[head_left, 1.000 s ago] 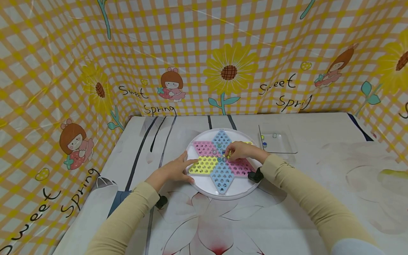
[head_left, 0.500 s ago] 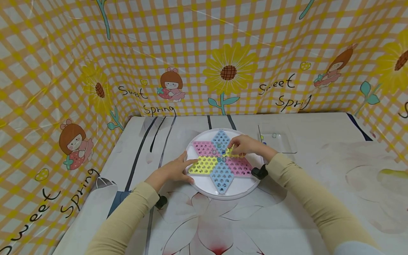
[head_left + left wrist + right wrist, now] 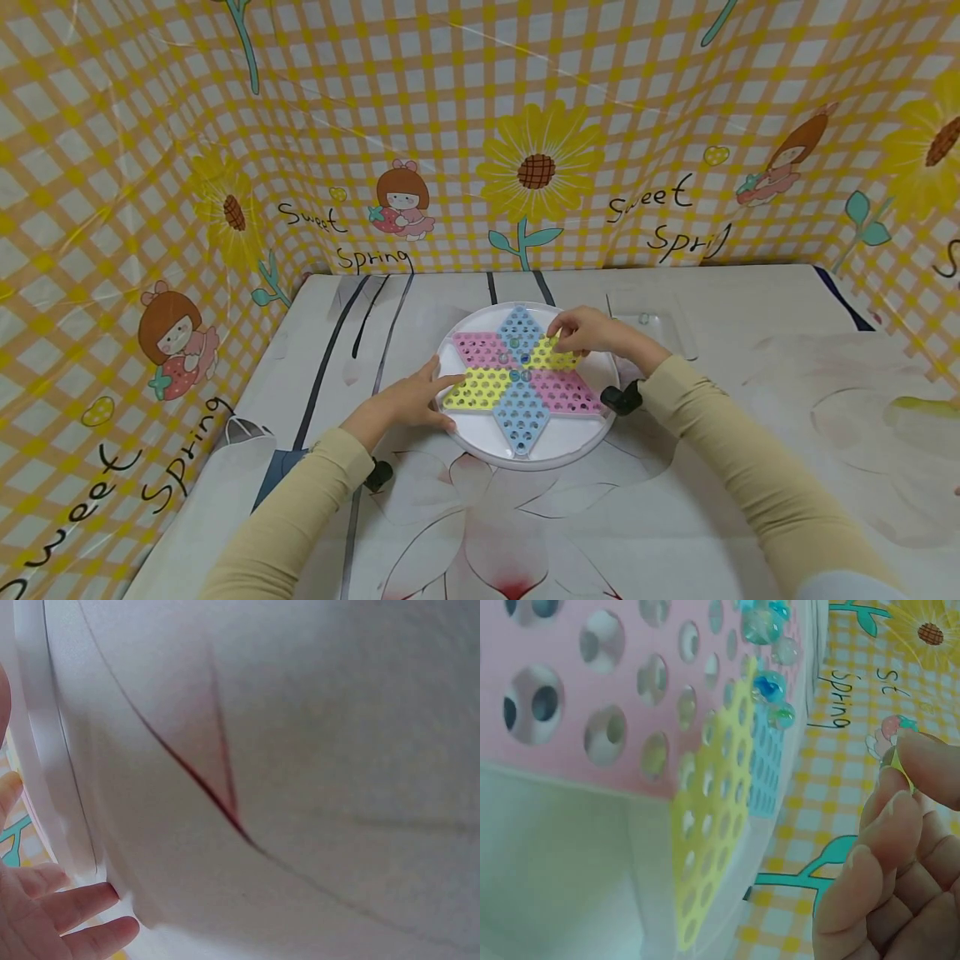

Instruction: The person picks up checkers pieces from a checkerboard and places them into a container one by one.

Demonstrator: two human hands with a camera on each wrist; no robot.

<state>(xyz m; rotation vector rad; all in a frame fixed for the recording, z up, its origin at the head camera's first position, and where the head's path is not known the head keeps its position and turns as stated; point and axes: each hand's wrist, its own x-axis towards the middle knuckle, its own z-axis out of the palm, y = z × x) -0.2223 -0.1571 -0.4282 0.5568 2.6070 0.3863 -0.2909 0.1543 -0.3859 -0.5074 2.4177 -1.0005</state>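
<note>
A round white Chinese checkers board (image 3: 470, 437) with a star of pink, yellow and blue points lies on the table. Several glass marbles (image 3: 515, 376) sit around its middle; the right wrist view shows clear, blue and green marbles (image 3: 769, 686). My right hand (image 3: 588, 331) is over the upper right yellow point (image 3: 712, 817). Between thumb and index finger it pinches a small marble (image 3: 901, 768) with a yellow-green tint, mostly covered by the fingertips. My left hand (image 3: 412, 397) rests at the board's left rim, fingers spread (image 3: 79, 906), thumb near the front edge.
Behind my right wrist stands a clear plastic box (image 3: 671, 333) with a marble (image 3: 643, 318) visible in it; the forearm partly hides it. A white object (image 3: 247, 433) and a dark blue patch (image 3: 277, 475) are at the left. Checked cloth (image 3: 450, 83) surrounds the table.
My right hand has moved from the board's middle to the right and a little away, over the yellow point. The left hand has stayed in place.
</note>
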